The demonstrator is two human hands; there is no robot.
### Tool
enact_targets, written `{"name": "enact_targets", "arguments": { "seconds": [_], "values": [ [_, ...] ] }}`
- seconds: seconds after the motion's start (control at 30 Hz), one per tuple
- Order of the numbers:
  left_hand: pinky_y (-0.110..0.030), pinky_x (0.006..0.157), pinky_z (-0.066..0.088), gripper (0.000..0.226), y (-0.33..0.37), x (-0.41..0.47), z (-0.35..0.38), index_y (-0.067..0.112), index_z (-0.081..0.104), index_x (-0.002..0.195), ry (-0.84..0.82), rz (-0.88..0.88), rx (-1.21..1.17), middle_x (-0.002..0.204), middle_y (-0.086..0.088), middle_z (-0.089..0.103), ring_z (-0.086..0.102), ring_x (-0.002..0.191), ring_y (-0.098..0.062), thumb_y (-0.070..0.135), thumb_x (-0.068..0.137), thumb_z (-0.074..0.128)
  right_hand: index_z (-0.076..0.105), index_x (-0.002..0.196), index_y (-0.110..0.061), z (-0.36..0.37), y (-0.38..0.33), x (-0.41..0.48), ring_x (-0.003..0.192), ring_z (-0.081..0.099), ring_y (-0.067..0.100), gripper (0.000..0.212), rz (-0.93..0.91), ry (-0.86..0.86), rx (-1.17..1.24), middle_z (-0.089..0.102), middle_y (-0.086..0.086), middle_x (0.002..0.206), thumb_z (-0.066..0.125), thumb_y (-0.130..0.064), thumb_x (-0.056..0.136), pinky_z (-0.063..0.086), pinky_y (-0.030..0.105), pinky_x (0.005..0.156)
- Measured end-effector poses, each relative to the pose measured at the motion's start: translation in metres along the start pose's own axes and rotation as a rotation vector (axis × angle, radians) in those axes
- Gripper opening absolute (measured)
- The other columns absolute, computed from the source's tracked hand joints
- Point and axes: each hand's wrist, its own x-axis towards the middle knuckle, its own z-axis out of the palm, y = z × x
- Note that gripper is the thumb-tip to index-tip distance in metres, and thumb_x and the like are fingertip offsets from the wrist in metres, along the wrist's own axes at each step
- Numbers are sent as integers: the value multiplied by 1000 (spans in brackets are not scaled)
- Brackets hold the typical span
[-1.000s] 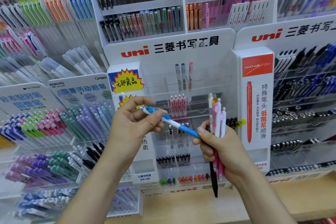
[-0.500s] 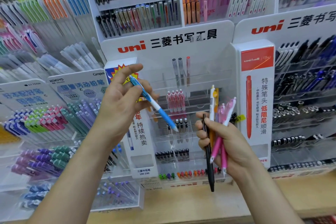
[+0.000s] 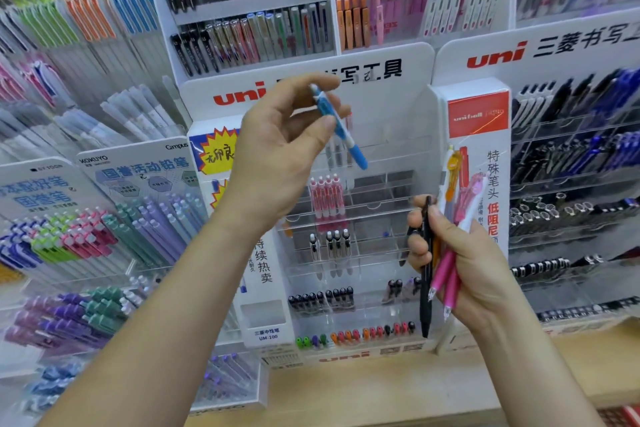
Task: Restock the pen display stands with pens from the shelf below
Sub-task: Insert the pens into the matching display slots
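- We are looking at two bare forearms reaching up from the bottom edge of the frame toward a wall of pen racks.
- At the right centre, the right hand (image 3: 460, 263) is clenching round a bundle of pens. A black pen (image 3: 426, 274) is pointing tip down, two pink pens (image 3: 446, 276) are lying beside it, and an orange pen (image 3: 452, 177) is sticking up above the fingers.
- At the upper centre, the left hand (image 3: 277, 156) is pinching a blue pen (image 3: 341, 128) between thumb and fingers. The pen is slanting toward the lower right, in the air in front of the stand's upper tiers.
- Behind the arms, along the bottom, a pale wooden shelf (image 3: 381, 388) is carrying the displays.
- On it, at the centre, a clear tiered display stand (image 3: 381, 191) is standing. It is holding red-topped pens (image 3: 327, 199) in an upper tier, dark-capped pens (image 3: 322, 298) lower down and a row of coloured caps (image 3: 353, 334) along the bottom.
- At the left, pastel pens (image 3: 86, 236) are leaning in angled racks.
- Farthest back, across the top, white wall racks (image 3: 249, 35) are showing more pens, blurred.
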Motion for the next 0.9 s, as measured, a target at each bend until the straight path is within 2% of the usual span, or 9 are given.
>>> {"name": "enact_targets", "arguments": {
  "seconds": [0.1, 0.2, 0.4, 0.53, 0.67, 0.77, 0.9],
  "values": [
    [-27, 86, 56, 35, -11, 6, 16, 17, 58, 111, -41, 22, 144, 104, -5, 65, 69, 98, -12, -9, 88, 58, 57, 107, -7, -1, 0, -2, 51, 52, 12, 22, -16, -11, -9, 60, 5, 76, 53, -15, 87, 45, 18, 43],
    [-28, 89, 55, 34, -30, 4, 24, 22, 59, 111, -81, 13, 286, 106, -2, 67, 68, 98, -7, -3, 87, 63, 56, 111, -6, -4, 0, -3, 51, 52, 12, 25, -26, -10, -10, 61, 5, 75, 54, -15, 87, 45, 19, 44],
    [-24, 94, 52, 30, -50, 1, 31, 17, 62, 114, -173, 4, 469, 103, 5, 69, 66, 97, -1, 4, 87, 67, 56, 111, -5, -6, 0, -3, 53, 53, 13, 27, -21, -3, -14, 62, 6, 75, 55, -15, 86, 45, 19, 44],
    [-21, 94, 50, 28, -54, 4, 29, 18, 65, 114, -215, 10, 569, 99, 7, 70, 65, 94, 0, 9, 87, 68, 57, 110, -6, -5, 2, -2, 54, 54, 14, 26, -1, -11, -26, 62, 6, 77, 56, -16, 86, 46, 20, 45],
    [-25, 92, 51, 25, -57, 8, 21, 18, 67, 112, -267, 5, 693, 96, 6, 71, 66, 91, -3, 13, 88, 67, 58, 109, -6, -3, 4, 0, 54, 54, 14, 25, 9, -19, -32, 62, 6, 76, 57, -16, 86, 46, 19, 45],
    [-27, 91, 51, 22, -57, 7, 18, 19, 69, 109, -297, -31, 721, 94, 6, 72, 67, 90, -5, 14, 88, 68, 59, 107, -6, -2, 5, 2, 54, 54, 13, 24, 14, -27, -40, 62, 6, 76, 57, -16, 85, 46, 19, 44],
    [-23, 91, 51, 21, -56, 9, 18, 19, 70, 109, -290, -62, 706, 92, 8, 70, 66, 92, -5, 15, 89, 66, 59, 108, -5, 0, 7, 4, 55, 55, 14, 26, 30, -38, -43, 63, 7, 76, 58, -16, 85, 46, 20, 44]
  ]
}}
